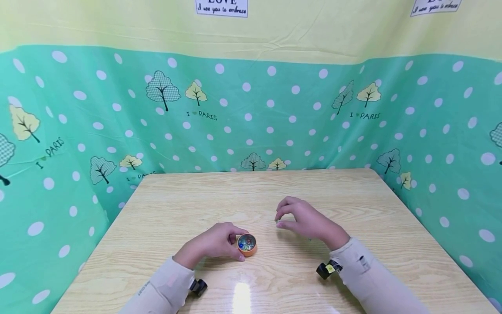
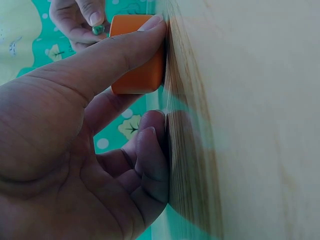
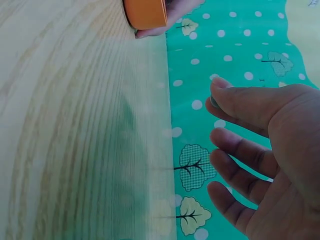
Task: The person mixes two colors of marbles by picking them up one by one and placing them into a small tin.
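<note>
A small orange round cup [image 1: 247, 245] stands on the wooden table, with several coloured glass marbles [image 1: 246, 242] visible through its open top. My left hand [image 1: 219, 241] grips it from the side. In the left wrist view the thumb lies along the cup's orange wall [image 2: 137, 75], and the other fingers curl near the tabletop. To the right of the cup, raised over the table, my right hand [image 1: 303, 219] pinches a green marble [image 2: 98, 29] between thumb and forefinger. Only a sliver of this marble [image 3: 214, 102] shows in the right wrist view; its other fingers are spread and loosely bent.
The light wooden table [image 1: 188, 196] reaches back to a green dotted curtain [image 1: 270, 117] hanging behind and at both sides. A black wrist camera [image 1: 199, 287] sits under the left sleeve, another camera [image 1: 323, 271] under the right.
</note>
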`<move>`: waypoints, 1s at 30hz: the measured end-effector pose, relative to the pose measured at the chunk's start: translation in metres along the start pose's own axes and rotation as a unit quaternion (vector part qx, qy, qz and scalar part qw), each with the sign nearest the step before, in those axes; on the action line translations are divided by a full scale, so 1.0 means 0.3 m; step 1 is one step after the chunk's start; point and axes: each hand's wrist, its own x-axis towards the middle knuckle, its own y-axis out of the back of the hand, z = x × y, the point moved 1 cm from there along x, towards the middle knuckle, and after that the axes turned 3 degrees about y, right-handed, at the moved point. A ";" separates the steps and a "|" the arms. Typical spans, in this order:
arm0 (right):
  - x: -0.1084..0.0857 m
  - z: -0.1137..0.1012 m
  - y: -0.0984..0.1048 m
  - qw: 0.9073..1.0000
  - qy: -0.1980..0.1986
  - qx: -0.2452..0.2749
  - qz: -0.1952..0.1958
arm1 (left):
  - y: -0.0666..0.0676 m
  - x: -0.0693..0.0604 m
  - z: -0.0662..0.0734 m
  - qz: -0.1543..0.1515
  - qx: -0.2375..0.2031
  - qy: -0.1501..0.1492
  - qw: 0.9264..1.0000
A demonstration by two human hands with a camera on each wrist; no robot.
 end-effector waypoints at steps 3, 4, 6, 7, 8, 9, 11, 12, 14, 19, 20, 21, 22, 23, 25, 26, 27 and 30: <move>0.001 -0.005 -0.003 1.000 -0.005 -0.003 0.005 | 0.001 0.000 0.001 -0.001 0.000 0.001 1.000; 0.001 -0.005 -0.006 1.000 -0.005 -0.003 0.008 | 0.001 0.000 0.001 -0.001 0.001 0.001 1.000; 0.001 -0.006 -0.009 1.000 -0.006 -0.004 0.013 | 0.001 0.000 0.001 -0.001 0.000 0.000 1.000; 0.002 -0.006 -0.011 1.000 -0.005 -0.005 0.016 | 0.001 -0.001 0.000 -0.001 -0.001 0.000 1.000; 0.003 -0.008 -0.012 1.000 -0.004 -0.003 0.019 | 0.001 -0.001 0.001 -0.002 -0.002 -0.001 1.000; 0.003 -0.009 -0.014 1.000 -0.004 -0.002 0.021 | 0.001 -0.002 0.001 -0.002 -0.003 -0.001 1.000; 0.004 -0.012 -0.017 1.000 -0.003 -0.002 0.028 | 0.003 -0.002 0.001 -0.001 -0.003 -0.001 1.000; 0.005 -0.012 -0.019 0.999 -0.001 -0.002 0.032 | 0.003 -0.002 0.002 -0.001 -0.003 -0.002 1.000; 0.006 -0.015 -0.022 0.999 0.002 -0.001 0.041 | 0.003 -0.002 0.002 -0.001 -0.001 -0.004 1.000; 0.009 -0.018 -0.031 0.998 0.003 -0.004 0.057 | 0.004 -0.001 0.001 -0.001 0.002 -0.003 1.000; 0.010 -0.018 -0.033 0.998 0.003 -0.004 0.059 | 0.004 -0.001 0.001 -0.002 0.002 -0.003 1.000; 0.011 -0.018 -0.035 0.998 0.003 -0.004 0.059 | 0.004 -0.001 0.000 -0.002 0.002 -0.002 1.000; 0.012 -0.019 -0.037 0.998 0.004 -0.004 0.060 | 0.004 -0.001 0.000 -0.001 0.002 -0.001 1.000; 0.013 -0.019 -0.039 0.998 0.004 -0.005 0.061 | 0.004 -0.002 0.001 -0.001 0.002 -0.001 1.000; 0.015 -0.021 -0.042 0.998 0.005 -0.005 0.061 | 0.004 -0.002 0.002 -0.001 0.001 -0.001 1.000; 0.014 -0.022 -0.043 0.998 0.005 -0.005 0.061 | 0.004 -0.003 0.002 -0.001 0.000 -0.001 1.000; 0.014 -0.023 -0.044 0.998 0.005 -0.004 0.060 | 0.005 -0.003 0.002 0.000 -0.002 -0.001 1.000; 0.014 -0.029 -0.046 0.998 0.006 -0.004 0.056 | 0.005 -0.005 0.003 -0.002 -0.010 -0.003 1.000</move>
